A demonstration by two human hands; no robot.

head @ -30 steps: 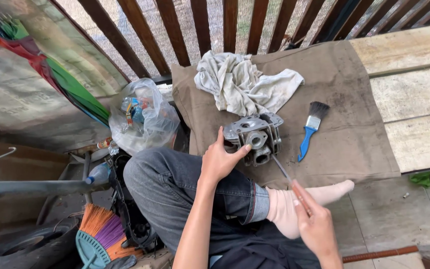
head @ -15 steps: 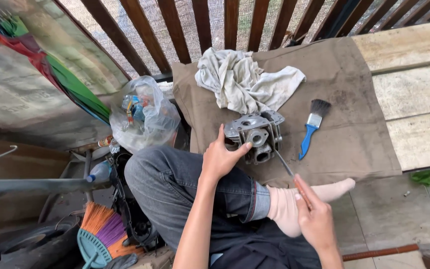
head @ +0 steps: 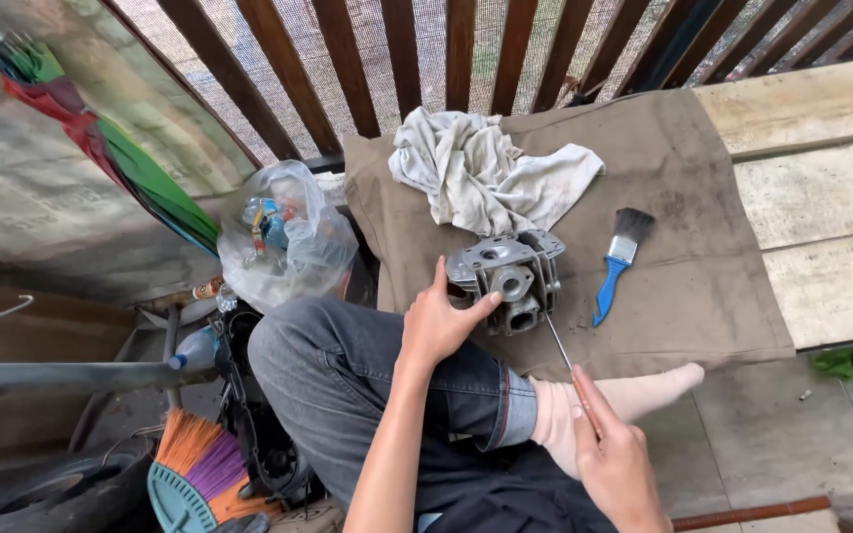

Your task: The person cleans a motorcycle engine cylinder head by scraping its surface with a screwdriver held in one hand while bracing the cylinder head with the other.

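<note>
Wooden plank bench (head: 821, 188), brown cloth (head: 703, 286) spread directly on it

grey engine part (head: 507, 276), blue-handled brush (head: 614, 268), brown cloth (head: 703, 257)
</note>
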